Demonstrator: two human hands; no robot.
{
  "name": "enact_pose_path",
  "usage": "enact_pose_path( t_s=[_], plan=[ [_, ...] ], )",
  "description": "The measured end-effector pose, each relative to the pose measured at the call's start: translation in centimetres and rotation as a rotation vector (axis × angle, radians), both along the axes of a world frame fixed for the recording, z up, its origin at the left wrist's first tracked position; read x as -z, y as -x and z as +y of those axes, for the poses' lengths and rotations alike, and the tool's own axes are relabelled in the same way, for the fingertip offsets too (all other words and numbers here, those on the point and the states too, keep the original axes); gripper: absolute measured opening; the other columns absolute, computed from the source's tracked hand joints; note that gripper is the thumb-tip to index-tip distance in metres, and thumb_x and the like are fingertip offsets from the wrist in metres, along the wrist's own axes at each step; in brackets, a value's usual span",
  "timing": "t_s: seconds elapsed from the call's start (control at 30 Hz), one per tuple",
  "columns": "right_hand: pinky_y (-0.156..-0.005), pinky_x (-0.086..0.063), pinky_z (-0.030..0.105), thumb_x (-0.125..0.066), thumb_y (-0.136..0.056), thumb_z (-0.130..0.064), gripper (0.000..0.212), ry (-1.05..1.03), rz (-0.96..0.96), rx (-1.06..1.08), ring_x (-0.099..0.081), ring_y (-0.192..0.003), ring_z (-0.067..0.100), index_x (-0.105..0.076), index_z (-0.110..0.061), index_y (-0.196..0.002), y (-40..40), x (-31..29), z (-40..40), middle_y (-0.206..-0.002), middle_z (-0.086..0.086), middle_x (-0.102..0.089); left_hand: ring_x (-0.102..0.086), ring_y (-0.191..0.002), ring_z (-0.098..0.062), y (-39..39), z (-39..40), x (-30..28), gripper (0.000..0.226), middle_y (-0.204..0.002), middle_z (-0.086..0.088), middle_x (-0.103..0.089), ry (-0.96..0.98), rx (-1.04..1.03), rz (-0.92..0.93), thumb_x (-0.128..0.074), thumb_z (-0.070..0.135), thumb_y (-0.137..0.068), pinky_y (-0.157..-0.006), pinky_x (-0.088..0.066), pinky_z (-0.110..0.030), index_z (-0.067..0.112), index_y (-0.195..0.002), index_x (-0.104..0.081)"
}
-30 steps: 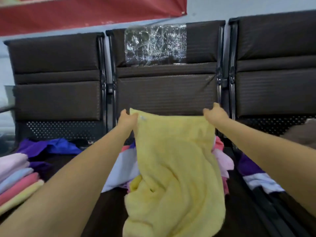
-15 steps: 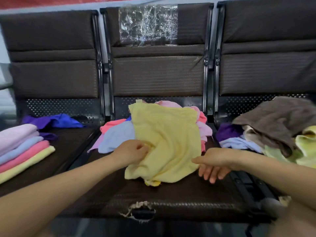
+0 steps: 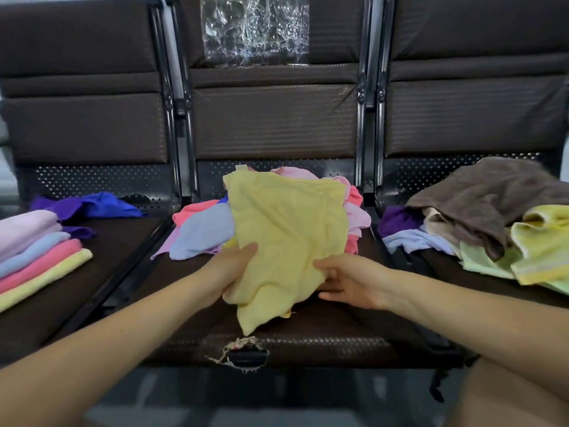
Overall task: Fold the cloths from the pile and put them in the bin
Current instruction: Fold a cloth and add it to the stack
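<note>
- Folded stack [image 3: 37, 251] of pink, blue, coral and yellow cloths lies on the left seat; a loose blue-purple cloth [image 3: 89, 206] sits behind it.
- Left hand [image 3: 229, 274] grips the near-left edge of the yellow cloth [image 3: 286, 235], thumb on top, fingers curled under the fabric.
- Yellow cloth lies spread over the pile [image 3: 203, 229] on the middle seat [image 3: 308, 343]; its far end, with a small tag, rests on the pile near the backrest, and its near corner hangs toward the torn seat front.
- Long axis of the cloth runs roughly away from the person, so both hands sit at its near end, one per side.
- Right hand [image 3: 348, 283] holds the near-right edge, thumb on the cloth, fingers loosely curled beneath it; exact pinch partly hidden.
- Hands look about equally near the cloth; the likely next move is bringing the near edge up to the far edge, which lies straight ahead of both.
- Unfolded heap [image 3: 480, 223] of brown, green, yellow and purple cloths covers the right seat.
- No bin in view.
</note>
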State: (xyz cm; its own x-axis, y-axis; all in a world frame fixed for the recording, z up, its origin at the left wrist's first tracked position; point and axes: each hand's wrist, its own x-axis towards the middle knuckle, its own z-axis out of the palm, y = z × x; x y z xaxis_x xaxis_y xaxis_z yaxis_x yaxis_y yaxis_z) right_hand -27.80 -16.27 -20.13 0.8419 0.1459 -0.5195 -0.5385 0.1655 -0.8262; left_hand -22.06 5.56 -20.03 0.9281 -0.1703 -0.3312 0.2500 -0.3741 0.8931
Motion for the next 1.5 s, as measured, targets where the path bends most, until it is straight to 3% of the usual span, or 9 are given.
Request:
enact_pose_path(
  t_s=[0.13, 0.23, 0.33, 0.47, 0.7, 0.8, 0.93, 1.17, 1.5],
  plan=[
    [-0.063, -0.060, 0.039, -0.046, -0.097, -0.013, 0.032, -0.242, -0.145, 0.209, -0.066, -0.094, 0.027, -0.052, -0.012, -0.129, -1.7, -3.0, -1.6, -0.121, 0.012, -0.064, -0.065, -0.076, -0.019, -1.2, 1.4, -3.6, 0.016, -0.088, -0.004, -0.063, 0.326, -0.190, -0.022, -0.050, 0.027, -0.097, -0.070, -0.053, -0.032, 0.015, -0.095, -0.060],
    [-0.066, -0.059, 0.030, -0.051, -0.095, -0.018, 0.024, -0.288, -0.264, 0.278, -0.070, -0.083, 0.018, -0.064, -0.010, -0.114, -1.7, -6.1, -3.8, -0.099, 0.007, -0.073, -0.064, -0.079, -0.019, -1.4, 3.2, -6.7, 0.022, -0.091, -0.008, -0.065, 0.553, -0.085, 0.136, -0.048, 0.022, -0.096, -0.077, -0.050, -0.035, 0.011, -0.105, -0.064],
    [-0.067, -0.058, 0.029, -0.048, -0.096, -0.021, 0.029, -0.285, -0.340, 0.249, -0.070, -0.074, 0.017, -0.070, -0.008, -0.084, -1.7, -7.7, -5.9, -0.084, 0.006, -0.072, -0.065, -0.077, -0.017, -2.1, 4.4, -8.1, 0.023, -0.086, -0.004, -0.065, 0.535, -0.100, 0.154, -0.046, 0.027, -0.097, -0.079, -0.050, -0.034, 0.011, -0.098, -0.063],
    [-0.066, -0.053, 0.027, -0.069, -0.084, -0.030, 0.027, -0.200, -0.362, 0.318, -0.063, -0.073, 0.016, -0.063, -0.006, -0.096, -3.0, -6.3, -7.1, -0.090, 0.012, -0.060, -0.065, -0.055, -0.013, -2.8, 3.1, -7.0, 0.027, -0.063, 0.001, -0.066, 0.514, -0.247, 0.101, -0.045, 0.021, -0.098, -0.051, -0.050, -0.020, 0.015, -0.081, -0.065],
    [-0.079, -0.046, 0.031, -0.069, -0.083, -0.034, 0.048, 1.285, -0.445, -0.084, -0.060, -0.100, 0.022, -0.054, -0.021, -0.127, -4.3, -1.0, -7.7, -0.118, 0.004, -0.059, -0.057, -0.093, -0.023, -4.4, 1.9, -2.6, 0.009, -0.085, -0.002, -0.059, -0.115, -0.289, -0.202, -0.061, 0.033, -0.087, -0.083, -0.046, -0.032, 0.025, -0.085, -0.058],
    [-0.074, -0.045, 0.023, -0.073, -0.081, -0.035, 0.016, 1.101, -0.546, -0.404, -0.059, -0.085, 0.010, -0.065, -0.030, -0.093, -2.5, -1.1, -6.1, -0.095, -0.010, -0.065, -0.058, -0.097, -0.028, -3.7, 1.9, -0.8, 0.039, -0.098, -0.007, -0.060, -0.761, 0.002, -0.395, -0.053, 0.049, -0.089, -0.076, -0.044, -0.034, 0.013, -0.103, -0.058],
    [-0.088, -0.044, 0.025, -0.074, -0.079, -0.035, 0.032, 1.115, -0.615, -0.797, -0.054, -0.091, 0.009, -0.066, -0.021, -0.107, -1.0, 0.8, -3.7, -0.099, -0.007, -0.059, -0.051, -0.097, -0.021, -0.5, 0.5, -1.3, 0.044, -0.102, -0.002, -0.055, -1.456, 0.390, -0.825, -0.031, 0.052, -0.097, -0.062, -0.032, -0.032, 0.018, -0.094, -0.058],
    [-0.069, -0.039, 0.015, -0.053, -0.095, -0.019, 0.018, 1.070, -0.674, -0.627, -0.050, -0.069, -0.003, -0.057, -0.018, -0.078, -2.3, 1.0, -2.2, -0.076, -0.006, -0.056, -0.046, -0.101, -0.010, 1.5, 1.6, 0.9, 0.074, -0.109, 0.007, -0.050, -0.864, 0.848, -0.905, -0.024, 0.076, -0.073, -0.079, -0.042, -0.028, 0.027, -0.117, -0.058],
    [-0.064, -0.053, 0.026, -0.053, -0.094, -0.018, 0.017, 0.150, -0.182, -0.238, -0.068, -0.076, 0.015, -0.066, -0.010, -0.101, -2.2, -2.4, -3.3, -0.090, 0.003, -0.071, -0.052, -0.080, 0.000, 0.4, 1.3, -0.9, 0.023, -0.085, 0.010, -0.060, -0.160, 0.486, -0.404, -0.046, 0.026, -0.100, -0.075, -0.040, -0.022, 0.020, -0.086, -0.063]
  ],
)
